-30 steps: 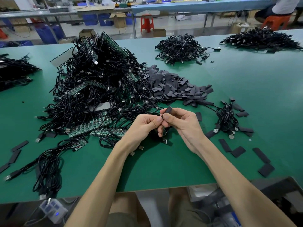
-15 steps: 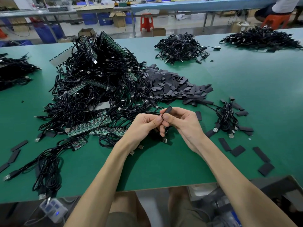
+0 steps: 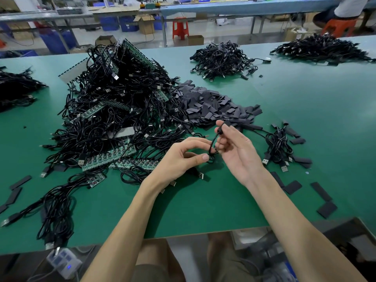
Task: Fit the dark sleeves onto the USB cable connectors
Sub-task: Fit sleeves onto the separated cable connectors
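My right hand (image 3: pixel 236 151) pinches a dark sleeve (image 3: pixel 226 124) at the end of a black USB cable (image 3: pixel 213 142), lifted above the green table (image 3: pixel 203 204). The cable curves down to my left hand (image 3: pixel 183 159), whose fingertips pinch it near a small loop. Just behind my hands lies a heap of loose dark sleeves (image 3: pixel 213 106). Left of that heap rises a big tangle of black USB cables with green circuit strips (image 3: pixel 114 110).
A small cable bundle (image 3: pixel 278 147) and scattered flat sleeves (image 3: pixel 325 200) lie to the right. More cable piles sit at the back (image 3: pixel 221 60), far right (image 3: pixel 321 47) and far left (image 3: pixel 14 88). A cable bunch (image 3: pixel 55 208) lies front left, a power strip (image 3: pixel 63 261) below the edge.
My right hand rose and moved away from the left, drawing the sleeved cable end up. My left hand kept hold of the cable lower down.
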